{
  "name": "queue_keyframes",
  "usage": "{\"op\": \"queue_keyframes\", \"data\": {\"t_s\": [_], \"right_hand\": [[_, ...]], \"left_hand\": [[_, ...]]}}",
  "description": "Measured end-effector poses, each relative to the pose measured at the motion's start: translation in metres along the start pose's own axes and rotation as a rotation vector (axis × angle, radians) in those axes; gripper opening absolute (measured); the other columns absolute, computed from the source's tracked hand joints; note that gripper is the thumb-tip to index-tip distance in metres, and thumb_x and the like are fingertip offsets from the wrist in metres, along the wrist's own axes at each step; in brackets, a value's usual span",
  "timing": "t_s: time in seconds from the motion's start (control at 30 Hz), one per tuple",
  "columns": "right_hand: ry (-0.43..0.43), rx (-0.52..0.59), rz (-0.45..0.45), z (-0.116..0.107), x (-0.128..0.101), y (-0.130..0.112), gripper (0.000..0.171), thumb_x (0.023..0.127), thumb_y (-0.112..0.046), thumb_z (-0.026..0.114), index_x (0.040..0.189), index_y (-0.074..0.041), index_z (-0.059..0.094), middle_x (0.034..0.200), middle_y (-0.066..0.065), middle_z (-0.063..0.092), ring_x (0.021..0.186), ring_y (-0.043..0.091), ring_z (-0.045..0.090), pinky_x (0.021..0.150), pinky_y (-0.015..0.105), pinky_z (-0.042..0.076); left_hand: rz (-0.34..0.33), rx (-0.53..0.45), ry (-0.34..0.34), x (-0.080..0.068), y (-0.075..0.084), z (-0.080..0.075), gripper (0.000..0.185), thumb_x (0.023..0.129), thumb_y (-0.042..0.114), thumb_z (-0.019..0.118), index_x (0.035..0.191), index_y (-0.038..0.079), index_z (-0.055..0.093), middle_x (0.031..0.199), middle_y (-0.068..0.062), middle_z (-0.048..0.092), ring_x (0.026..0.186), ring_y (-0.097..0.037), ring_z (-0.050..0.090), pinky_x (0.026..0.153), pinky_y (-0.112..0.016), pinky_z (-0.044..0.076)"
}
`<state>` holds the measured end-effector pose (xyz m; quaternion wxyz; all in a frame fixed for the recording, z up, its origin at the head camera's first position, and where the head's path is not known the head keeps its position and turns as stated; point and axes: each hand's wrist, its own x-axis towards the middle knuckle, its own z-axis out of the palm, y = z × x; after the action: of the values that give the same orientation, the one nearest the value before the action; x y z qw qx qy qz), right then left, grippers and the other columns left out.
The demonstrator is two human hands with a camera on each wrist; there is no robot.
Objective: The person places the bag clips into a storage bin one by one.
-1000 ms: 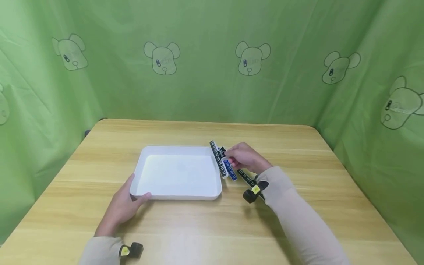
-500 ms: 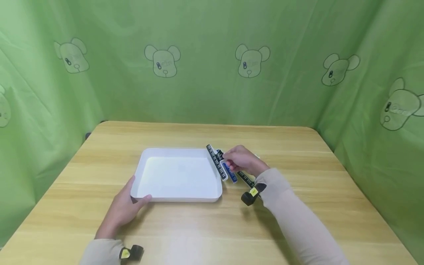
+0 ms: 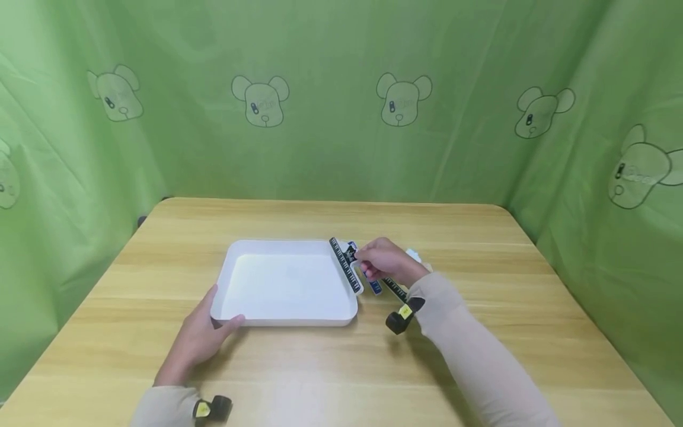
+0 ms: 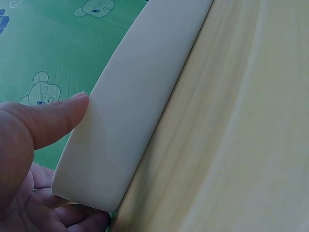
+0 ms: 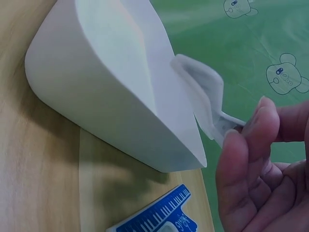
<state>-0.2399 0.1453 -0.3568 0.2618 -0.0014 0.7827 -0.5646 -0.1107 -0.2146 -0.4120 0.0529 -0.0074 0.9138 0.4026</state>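
Since a second ago the right hand (image 3: pixel 385 261) has carried one black keyboard-print clip (image 3: pixel 344 265) leftward over the rim of the single white tray (image 3: pixel 229 261), pinching it; a blue clip (image 5: pixel 154 217) and seemingly another black one (image 3: pixel 396 287) lie on the surface (image 3: pixel 480 237), while the left hand (image 3: pixel 200 332) grips the tray's near corner

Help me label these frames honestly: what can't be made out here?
- Head view: the items under the right hand are hidden by it; print on the black clip is too small.
- Right wrist view: the blue clip is cut off by the bottom edge.
- Left wrist view: the white tray shows its outer wall only.
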Motion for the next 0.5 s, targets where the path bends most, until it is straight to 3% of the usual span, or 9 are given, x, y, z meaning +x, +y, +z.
{"op": "queue_keyframes", "data": {"t_s": [0.3, 0.5], "right_hand": [[-0.019, 0.005, -0.023, 0.006, 0.001, 0.004, 0.025, 0.099, -0.011, 0.049, 0.106, 0.011, 0.059, 0.062, 0.0, 0.053, 0.051, 0.008, 0.049, 0.052, 0.021, 0.049], [-0.021, 0.066, -0.025, 0.013, 0.004, 0.01, 0.022, 0.099, -0.008, 0.049, 0.106, 0.012, 0.057, 0.062, 0.0, 0.053, 0.051, 0.008, 0.048, 0.05, 0.02, 0.047]], "left_hand": [[0.015, -0.001, 0.008, -0.001, -0.001, 0.001, 0.097, 0.09, 0.042, 0.066, 0.154, 0.0, 0.006, 0.156, -0.027, 0.016, 0.14, -0.048, 0.019, 0.113, -0.059, 0.017], [0.016, -0.006, 0.012, -0.001, 0.0, 0.001, 0.096, 0.091, 0.041, 0.066, 0.155, 0.002, 0.006, 0.156, -0.027, 0.016, 0.14, -0.047, 0.02, 0.113, -0.059, 0.017]]}}
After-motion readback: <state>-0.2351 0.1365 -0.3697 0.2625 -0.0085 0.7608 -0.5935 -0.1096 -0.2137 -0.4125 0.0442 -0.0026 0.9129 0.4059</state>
